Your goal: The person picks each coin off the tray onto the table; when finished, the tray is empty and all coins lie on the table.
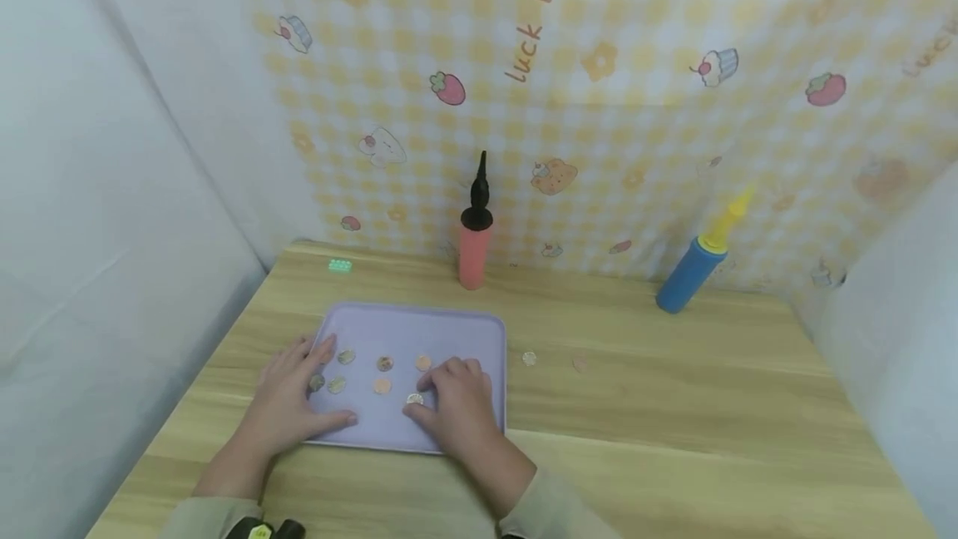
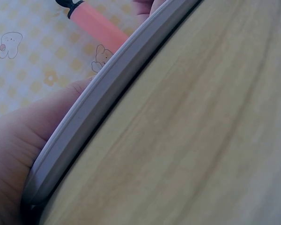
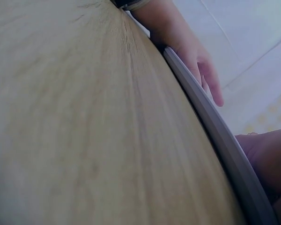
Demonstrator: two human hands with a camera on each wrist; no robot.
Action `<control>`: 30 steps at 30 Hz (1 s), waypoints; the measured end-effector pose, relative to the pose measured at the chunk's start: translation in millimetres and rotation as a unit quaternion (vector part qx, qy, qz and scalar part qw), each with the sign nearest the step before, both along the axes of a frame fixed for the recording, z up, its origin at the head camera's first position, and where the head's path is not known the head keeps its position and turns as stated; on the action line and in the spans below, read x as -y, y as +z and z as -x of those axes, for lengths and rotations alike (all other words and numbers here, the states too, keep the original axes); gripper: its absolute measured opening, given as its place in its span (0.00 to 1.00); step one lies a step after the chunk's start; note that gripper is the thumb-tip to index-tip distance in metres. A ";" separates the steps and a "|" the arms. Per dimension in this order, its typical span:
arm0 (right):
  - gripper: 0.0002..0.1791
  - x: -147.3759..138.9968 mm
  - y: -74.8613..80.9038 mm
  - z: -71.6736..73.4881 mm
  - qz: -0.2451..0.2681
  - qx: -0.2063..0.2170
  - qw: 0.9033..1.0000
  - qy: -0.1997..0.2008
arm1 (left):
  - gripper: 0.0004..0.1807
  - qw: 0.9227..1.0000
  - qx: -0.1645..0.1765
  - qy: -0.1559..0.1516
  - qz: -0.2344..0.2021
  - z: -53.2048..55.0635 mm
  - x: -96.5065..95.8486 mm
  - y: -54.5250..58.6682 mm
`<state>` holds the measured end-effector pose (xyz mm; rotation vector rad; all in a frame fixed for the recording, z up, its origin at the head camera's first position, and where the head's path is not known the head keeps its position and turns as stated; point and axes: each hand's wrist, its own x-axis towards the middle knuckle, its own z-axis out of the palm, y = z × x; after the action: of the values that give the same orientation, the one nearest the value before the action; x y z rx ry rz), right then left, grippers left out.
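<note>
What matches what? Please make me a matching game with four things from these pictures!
Things:
1. Tray
2. Pump with a black nozzle
3. Pump with a yellow nozzle
4. Left hand

Matches:
A. Has a blue body
B. Is at the tray's left edge
C. Is pale purple, with coins on it
D. Has a pink body

Right pairs: 1-C, 2-D, 3-A, 4-B
</note>
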<state>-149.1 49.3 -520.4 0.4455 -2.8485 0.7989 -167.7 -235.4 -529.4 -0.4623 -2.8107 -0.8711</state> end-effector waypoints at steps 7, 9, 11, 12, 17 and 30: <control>0.12 -8.6 2.8 -4.5 -0.029 0.004 0.999 0.027 | 0.69 1.000 0.008 -0.008 -0.004 2.4 -5.8 -2.8; 0.11 -8.2 5.2 -3.7 -0.029 0.011 0.999 0.040 | 0.69 1.000 0.003 -0.006 -0.006 2.7 -4.8 -3.2; 0.10 -6.2 7.1 -2.5 -0.034 0.012 0.998 0.055 | 0.70 1.000 0.001 -0.004 -0.006 2.3 -3.1 -3.0; 0.10 -4.9 8.0 -2.0 -0.035 0.009 0.997 0.064 | 0.70 1.000 0.000 -0.003 -0.005 2.0 -2.0 -2.7; 0.06 -0.8 6.7 -1.9 -0.030 -0.041 0.992 0.113 | 0.71 1.000 -0.003 -0.003 -0.005 -0.3 0.9 -1.3; 0.17 -4.7 -4.9 1.1 0.123 -0.059 0.981 0.139 | 0.71 1.000 -0.012 -0.006 -0.005 -1.0 0.5 -2.4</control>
<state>-150.1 54.0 -525.3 0.8341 -2.5663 1.1140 -166.7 -235.9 -531.8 -0.4848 -2.7821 -0.8764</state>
